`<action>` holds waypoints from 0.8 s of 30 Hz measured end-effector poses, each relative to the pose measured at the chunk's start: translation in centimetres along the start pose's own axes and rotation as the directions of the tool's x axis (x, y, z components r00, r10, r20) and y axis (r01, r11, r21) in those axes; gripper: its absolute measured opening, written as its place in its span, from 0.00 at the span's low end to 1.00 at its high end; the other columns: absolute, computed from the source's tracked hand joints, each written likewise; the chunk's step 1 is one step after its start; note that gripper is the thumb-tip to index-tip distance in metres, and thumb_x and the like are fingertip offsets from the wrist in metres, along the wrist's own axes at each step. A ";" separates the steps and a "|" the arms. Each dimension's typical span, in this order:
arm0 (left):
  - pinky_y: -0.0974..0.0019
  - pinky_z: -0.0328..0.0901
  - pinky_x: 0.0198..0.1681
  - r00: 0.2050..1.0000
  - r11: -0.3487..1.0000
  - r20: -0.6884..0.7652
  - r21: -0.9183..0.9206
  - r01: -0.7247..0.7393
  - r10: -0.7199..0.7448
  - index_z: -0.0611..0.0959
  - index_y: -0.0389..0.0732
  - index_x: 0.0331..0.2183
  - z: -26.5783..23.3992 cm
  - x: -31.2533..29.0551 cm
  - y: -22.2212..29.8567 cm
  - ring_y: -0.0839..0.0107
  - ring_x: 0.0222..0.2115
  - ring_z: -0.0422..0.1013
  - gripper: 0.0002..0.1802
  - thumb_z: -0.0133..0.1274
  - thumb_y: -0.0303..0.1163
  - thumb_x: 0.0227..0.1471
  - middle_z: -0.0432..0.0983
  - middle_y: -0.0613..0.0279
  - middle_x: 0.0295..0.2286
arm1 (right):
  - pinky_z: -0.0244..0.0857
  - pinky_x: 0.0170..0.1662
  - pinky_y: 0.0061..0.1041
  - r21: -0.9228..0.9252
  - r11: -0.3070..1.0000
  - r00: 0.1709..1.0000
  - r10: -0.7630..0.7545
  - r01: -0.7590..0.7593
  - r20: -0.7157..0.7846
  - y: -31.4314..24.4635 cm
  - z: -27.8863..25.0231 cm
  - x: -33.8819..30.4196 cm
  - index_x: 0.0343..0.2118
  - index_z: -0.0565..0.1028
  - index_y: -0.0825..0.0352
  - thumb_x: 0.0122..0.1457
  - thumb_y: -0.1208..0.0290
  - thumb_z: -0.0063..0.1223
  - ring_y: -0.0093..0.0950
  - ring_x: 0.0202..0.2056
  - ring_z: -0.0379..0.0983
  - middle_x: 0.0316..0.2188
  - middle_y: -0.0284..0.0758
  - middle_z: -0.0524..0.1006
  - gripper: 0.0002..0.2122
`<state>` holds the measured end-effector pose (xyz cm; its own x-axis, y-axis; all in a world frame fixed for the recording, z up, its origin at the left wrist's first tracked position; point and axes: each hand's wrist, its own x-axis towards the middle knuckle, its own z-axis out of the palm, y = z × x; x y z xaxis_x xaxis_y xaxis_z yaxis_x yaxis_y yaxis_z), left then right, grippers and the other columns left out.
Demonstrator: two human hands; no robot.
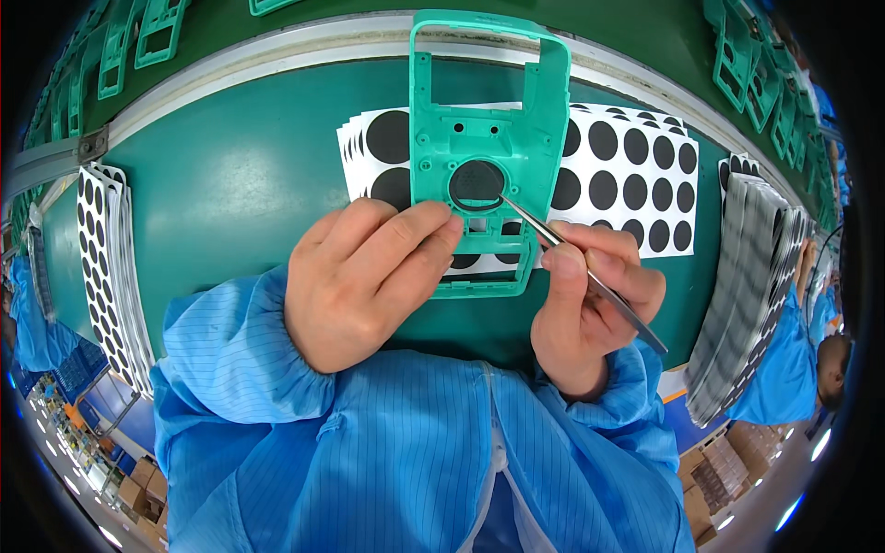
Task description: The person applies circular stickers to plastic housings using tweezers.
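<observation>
In front of me is a teal plastic housing (537,138) with a large rectangular window at its far end and smaller openings near me. A black round disc (478,180) sits in the circular recess at its middle, with a sliver of teal showing at its near edge. My left hand (373,276) grips the housing's left side, fingers over the near-left part; the thumb is hidden. My right hand (590,304) pinches metal tweezers (544,230), whose tips touch or nearly touch the disc's right edge. Sheets of black round stickers (627,184) lie under the housing.
More sticker sheets hang or stack at the left edge (115,276) and the right edge (751,286) of the green work surface (230,166). Beyond a pale rail (230,74), a green belt carries several teal housings (161,32). Other people in blue stand at both sides.
</observation>
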<state>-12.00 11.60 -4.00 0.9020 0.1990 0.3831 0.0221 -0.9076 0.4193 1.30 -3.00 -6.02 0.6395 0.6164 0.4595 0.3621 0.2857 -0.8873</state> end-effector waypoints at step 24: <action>0.56 0.48 0.42 0.999 0.956 0.015 0.293 0.028 -0.034 0.81 0.54 0.38 -0.5 1.7 0.0 0.68 0.46 0.67 0.24 0.64 0.35 0.31 0.72 0.70 0.41 | 0.71 0.29 0.17 -0.318 0.947 0.999 -0.033 0.037 0.017 -0.1 0.8 1.1 0.36 0.61 0.70 0.56 0.85 0.50 0.23 0.26 0.74 0.31 0.47 0.74 0.10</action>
<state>-10.68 12.06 -2.94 0.9070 0.2242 0.3564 0.1727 -0.9701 0.1707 1.45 -1.75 -5.43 0.6154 0.6192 0.4877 0.5822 0.0601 -0.8108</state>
